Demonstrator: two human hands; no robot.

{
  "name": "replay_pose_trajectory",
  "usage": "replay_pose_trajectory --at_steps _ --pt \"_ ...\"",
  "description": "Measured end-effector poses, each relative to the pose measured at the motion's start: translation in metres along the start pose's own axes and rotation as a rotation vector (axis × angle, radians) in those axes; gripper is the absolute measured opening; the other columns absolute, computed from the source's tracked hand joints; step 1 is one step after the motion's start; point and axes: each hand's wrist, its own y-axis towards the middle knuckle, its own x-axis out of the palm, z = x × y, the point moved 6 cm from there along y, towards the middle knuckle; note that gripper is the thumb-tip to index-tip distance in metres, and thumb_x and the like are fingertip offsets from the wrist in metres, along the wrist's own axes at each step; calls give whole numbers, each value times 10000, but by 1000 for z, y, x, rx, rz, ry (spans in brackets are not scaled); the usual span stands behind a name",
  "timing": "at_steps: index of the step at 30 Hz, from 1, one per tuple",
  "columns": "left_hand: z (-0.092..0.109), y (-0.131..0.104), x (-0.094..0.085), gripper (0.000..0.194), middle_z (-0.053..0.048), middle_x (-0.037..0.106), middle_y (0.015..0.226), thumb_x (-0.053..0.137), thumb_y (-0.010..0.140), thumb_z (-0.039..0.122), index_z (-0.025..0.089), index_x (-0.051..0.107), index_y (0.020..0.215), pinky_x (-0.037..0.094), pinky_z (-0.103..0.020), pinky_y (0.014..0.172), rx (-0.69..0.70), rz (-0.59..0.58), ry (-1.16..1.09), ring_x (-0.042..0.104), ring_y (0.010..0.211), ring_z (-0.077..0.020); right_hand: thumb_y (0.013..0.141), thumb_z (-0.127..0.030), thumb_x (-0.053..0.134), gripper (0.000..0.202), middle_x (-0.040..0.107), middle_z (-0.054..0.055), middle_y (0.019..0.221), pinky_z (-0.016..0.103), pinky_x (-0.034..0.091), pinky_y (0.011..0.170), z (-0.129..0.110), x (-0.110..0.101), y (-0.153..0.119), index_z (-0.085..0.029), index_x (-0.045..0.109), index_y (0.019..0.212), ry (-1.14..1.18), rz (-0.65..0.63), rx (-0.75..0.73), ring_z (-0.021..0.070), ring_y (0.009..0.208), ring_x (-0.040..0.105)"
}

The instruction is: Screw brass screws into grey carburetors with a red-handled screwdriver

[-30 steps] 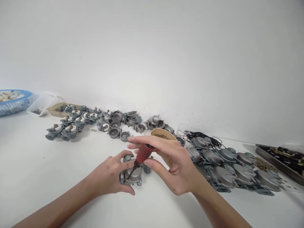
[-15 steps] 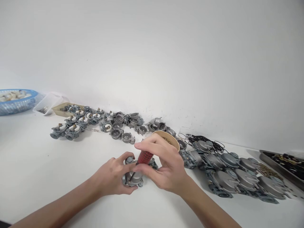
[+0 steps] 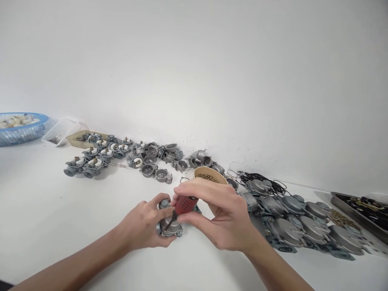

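Note:
My left hand (image 3: 148, 224) is closed round a grey metal carburetor (image 3: 170, 228), low over the white table with its rounded bowl facing up. Between the thumb and fingers of my right hand (image 3: 218, 214) sits a screwdriver (image 3: 185, 204) with a red ribbed handle. Its short dark shaft slants down to the left, and the tip meets the near left edge of the carburetor. What the tip touches there is too small to make out. My right fingers cover part of the carburetor's far side.
Behind my right hand stands a tan bowl (image 3: 209, 174) of small brass screws. Carburetors with bowls fitted (image 3: 291, 230) crowd the right, near black rubber rings (image 3: 257, 180) and a dark metal tray (image 3: 363, 210). Loose float bowls (image 3: 149, 169), open carburetors (image 3: 95, 163) and a blue basket (image 3: 27, 133) lie leftward.
My right hand has shifted slightly right and turned, tilting the screwdriver handle further right. More of the shaft and the screw bowl shows. My left hand holds the carburetor in nearly the same spot.

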Motion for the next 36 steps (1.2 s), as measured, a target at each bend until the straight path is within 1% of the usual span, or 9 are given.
replay_pose_trajectory --at_steps 3,7,11,16,21,25,27,30,36 --pt "-1 -1 1 563 -107 657 1193 778 747 379 285 653 1288 631 -328 519 -12 -16 10 743 789 -241 821 -118 834 431 684 29 904 245 592 618 -1 -4 0 -208 710 1224 -80 92 -12 110 695 638" --pt "0 -1 0 568 -114 669 1205 784 736 384 269 664 1279 633 -327 526 4 -3 12 749 827 -260 952 -67 591 476 699 129 1208 359 641 797 2 6 0 -190 596 1412 44 -68 53 152 836 693" --pt "-1 -1 2 513 -90 681 1166 769 760 392 286 677 1254 629 -301 526 -17 -28 1 756 882 -265 862 -113 790 478 706 10 855 269 596 651 0 0 0 -256 673 1303 -31 76 -14 131 728 660" --pt "-2 -1 2 573 -102 665 1236 783 751 401 288 655 1297 654 -336 572 -14 -25 0 755 862 -260 942 -59 597 470 724 98 1095 374 633 809 3 8 -1 -210 603 1387 46 -49 50 178 899 698" --pt "-3 -2 2 591 -110 658 1204 799 739 399 295 640 1299 635 -350 521 -28 -24 6 738 719 -224 831 -114 822 429 670 -1 839 251 582 608 2 -2 -2 -255 710 1220 -107 122 -14 108 660 615" --pt "-2 -2 0 623 -121 649 1213 832 709 403 289 632 1288 629 -349 521 -2 3 21 741 753 -245 949 -92 609 439 701 116 1189 373 645 816 8 3 -2 -216 630 1369 22 -37 71 177 921 703" --pt "-1 -2 -1 621 -119 650 1203 839 702 405 286 634 1277 625 -347 515 10 25 33 746 791 -267 946 -45 597 475 738 110 1139 367 647 829 8 3 -2 -201 609 1395 77 -56 66 178 927 717" --pt "-1 -2 0 610 -113 643 1204 820 728 402 285 629 1295 629 -344 521 5 9 5 750 814 -265 846 -93 801 451 726 18 844 259 617 664 3 -5 -2 -213 692 1268 -40 75 -12 123 702 668" --pt "-1 -2 0 619 -113 642 1235 806 744 427 286 621 1318 639 -355 541 19 10 19 750 895 -294 953 -59 589 486 740 102 1113 384 628 857 1 1 -3 -179 577 1424 -16 -111 38 164 859 699"
